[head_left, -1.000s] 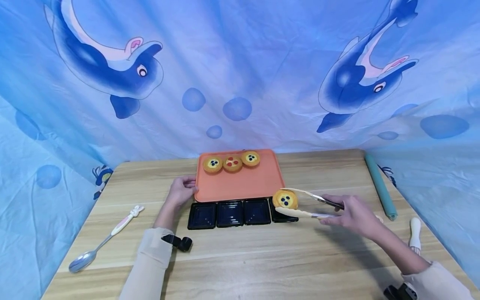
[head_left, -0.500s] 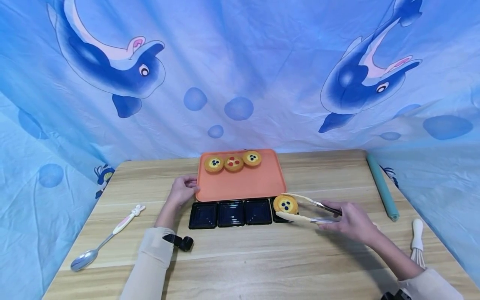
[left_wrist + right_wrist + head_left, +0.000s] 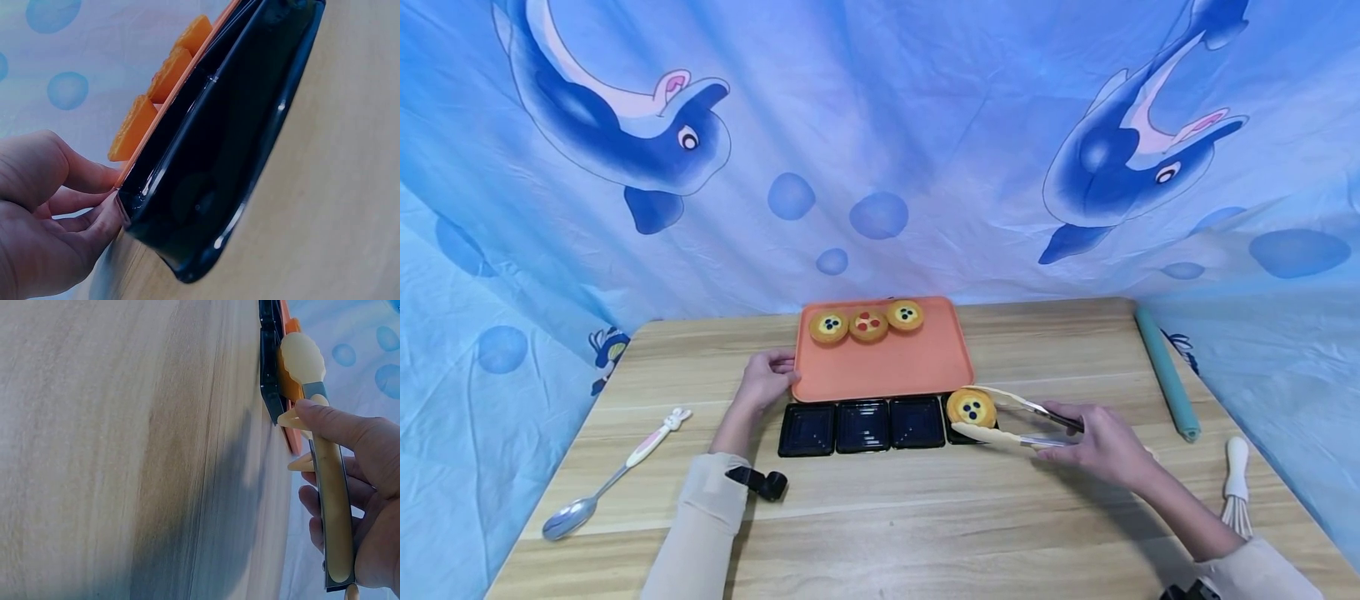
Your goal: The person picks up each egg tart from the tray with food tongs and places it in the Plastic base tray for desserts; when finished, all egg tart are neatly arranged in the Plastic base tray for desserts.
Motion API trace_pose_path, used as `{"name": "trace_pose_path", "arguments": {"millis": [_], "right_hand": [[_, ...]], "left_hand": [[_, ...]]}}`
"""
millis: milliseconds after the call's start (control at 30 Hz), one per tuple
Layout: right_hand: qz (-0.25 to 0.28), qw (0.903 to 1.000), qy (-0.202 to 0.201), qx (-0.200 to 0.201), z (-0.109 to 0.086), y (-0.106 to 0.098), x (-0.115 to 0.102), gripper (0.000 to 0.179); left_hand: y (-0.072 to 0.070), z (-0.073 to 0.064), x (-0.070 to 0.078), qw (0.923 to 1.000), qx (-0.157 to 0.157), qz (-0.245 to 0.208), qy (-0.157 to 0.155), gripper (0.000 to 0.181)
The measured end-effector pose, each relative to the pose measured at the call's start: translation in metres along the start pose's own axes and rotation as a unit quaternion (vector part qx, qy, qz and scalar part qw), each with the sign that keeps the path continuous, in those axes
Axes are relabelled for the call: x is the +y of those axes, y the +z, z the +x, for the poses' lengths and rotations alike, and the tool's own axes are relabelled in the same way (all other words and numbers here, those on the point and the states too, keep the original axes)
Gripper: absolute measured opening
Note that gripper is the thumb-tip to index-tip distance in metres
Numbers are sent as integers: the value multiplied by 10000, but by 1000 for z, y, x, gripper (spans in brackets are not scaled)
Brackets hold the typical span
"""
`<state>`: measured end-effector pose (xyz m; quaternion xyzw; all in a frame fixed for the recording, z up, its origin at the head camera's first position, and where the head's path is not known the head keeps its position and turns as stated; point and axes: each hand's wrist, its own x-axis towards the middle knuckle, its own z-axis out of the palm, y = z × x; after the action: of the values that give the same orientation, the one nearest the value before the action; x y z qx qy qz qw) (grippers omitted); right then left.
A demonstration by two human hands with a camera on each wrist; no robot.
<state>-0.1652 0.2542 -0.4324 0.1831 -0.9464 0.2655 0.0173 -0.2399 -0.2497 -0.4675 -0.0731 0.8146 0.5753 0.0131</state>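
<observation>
My left hand [image 3: 765, 382] pinches the left rim of an orange tray [image 3: 883, 371], thumb above and fingers below in the left wrist view. On that tray, toy tarts with blueberry tops [image 3: 828, 327] flank a tart with red toppings [image 3: 868, 325]. My right hand [image 3: 1105, 442] grips a pair of tongs [image 3: 332, 506] with cream scalloped ends. Between those ends a blueberry tart [image 3: 972, 408] is at the rightmost of several black square dishes [image 3: 917, 422], covering most of it. Whether both tong ends still touch the tart I cannot tell.
A spoon with a rabbit handle [image 3: 647, 450] lies at the left of the wooden table [image 3: 865, 525]. At the right are a teal rolling pin [image 3: 1167, 375] and a white-handled whisk [image 3: 1236, 475]. A blue dolphin-print curtain [image 3: 880, 125] stands behind.
The tart and tongs have lowered slightly toward the rightmost dish, then stayed nearly still over the last half second. The left hand keeps its hold on the tray.
</observation>
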Motion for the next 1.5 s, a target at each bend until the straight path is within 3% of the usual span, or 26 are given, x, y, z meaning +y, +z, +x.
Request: {"name": "trace_pose_path", "arguments": {"millis": [200, 467, 900, 1233, 1500], "right_hand": [[14, 10000, -1, 14, -1, 0, -1, 75], [66, 9999, 113, 58, -1, -4, -6, 100], [121, 9997, -159, 166, 9, -13, -11, 97], [239, 9969, -666, 330, 61, -21, -37, 93], [184, 9978, -561, 301, 108, -26, -43, 98]], "left_hand": [[-1, 0, -1, 10000, -13, -7, -13, 42], [0, -2, 1, 10000, -29, 37, -43, 42], [-1, -1, -1, 9999, -17, 157, 0, 42], [-4, -1, 0, 10000, -14, 69, -29, 42], [-4, -2, -1, 10000, -50, 15, -43, 42]]}}
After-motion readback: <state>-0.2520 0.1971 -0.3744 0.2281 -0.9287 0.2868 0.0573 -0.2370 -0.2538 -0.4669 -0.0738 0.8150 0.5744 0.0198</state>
